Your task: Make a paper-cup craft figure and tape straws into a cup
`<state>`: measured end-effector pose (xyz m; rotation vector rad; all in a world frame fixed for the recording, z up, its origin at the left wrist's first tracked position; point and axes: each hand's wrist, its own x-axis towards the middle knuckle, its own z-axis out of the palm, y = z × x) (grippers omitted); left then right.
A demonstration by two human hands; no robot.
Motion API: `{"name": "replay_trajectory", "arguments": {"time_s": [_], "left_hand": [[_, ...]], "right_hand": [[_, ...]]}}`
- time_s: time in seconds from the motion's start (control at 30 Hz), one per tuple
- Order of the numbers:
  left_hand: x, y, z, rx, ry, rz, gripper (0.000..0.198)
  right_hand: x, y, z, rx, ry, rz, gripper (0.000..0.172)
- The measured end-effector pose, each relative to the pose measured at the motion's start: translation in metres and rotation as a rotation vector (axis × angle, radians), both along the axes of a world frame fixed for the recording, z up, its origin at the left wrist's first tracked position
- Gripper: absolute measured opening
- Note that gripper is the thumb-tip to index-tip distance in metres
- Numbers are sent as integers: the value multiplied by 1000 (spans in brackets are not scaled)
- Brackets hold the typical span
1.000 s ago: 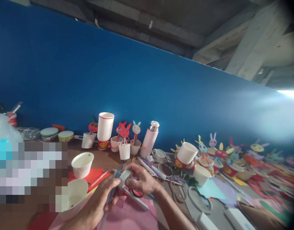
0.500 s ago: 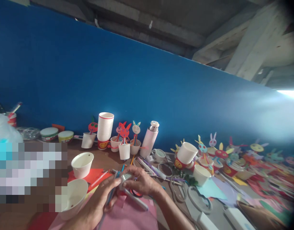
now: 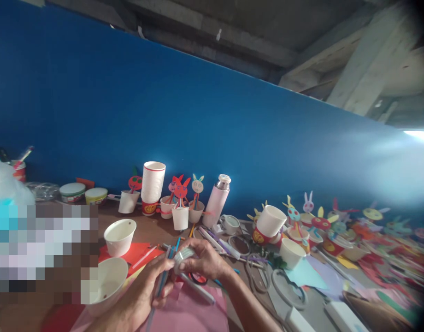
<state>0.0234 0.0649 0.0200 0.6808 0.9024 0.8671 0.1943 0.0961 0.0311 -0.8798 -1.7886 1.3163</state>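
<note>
My left hand is closed around slim blue straws that stand at a slant. In my right hand is a roll of clear tape, pressed close to the straws' upper end. Both hands meet over a pink paper sheet. Just below my right hand lie a pale stick-like tool and the red and black loop of what look like scissors. Left of my hands stand two white paper cups with small holes near the rim, one partly covered by blurring.
Along the blue wall stand a cup stack, paper-rabbit cups and a pink thermos. Pens, tape rings, an upright white cup and more paper figures crowd the right side. Red paper lies on the left.
The view has shifted very slightly. The tape roll is tilted a little and shows more of its side; the straws and both hands stay nearly in place.
</note>
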Motion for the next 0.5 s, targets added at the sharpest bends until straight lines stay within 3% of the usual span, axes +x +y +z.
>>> {"name": "replay_trajectory", "arguments": {"time_s": [0.27,0.5], "left_hand": [[-2,2,-5,-3,-14,11,26],[-3,-1,-2,183,94,-67,27]], "right_hand": [[-1,7,-14,-86,159,61,43],[-3,-3,4,85,-87,21,35]]}}
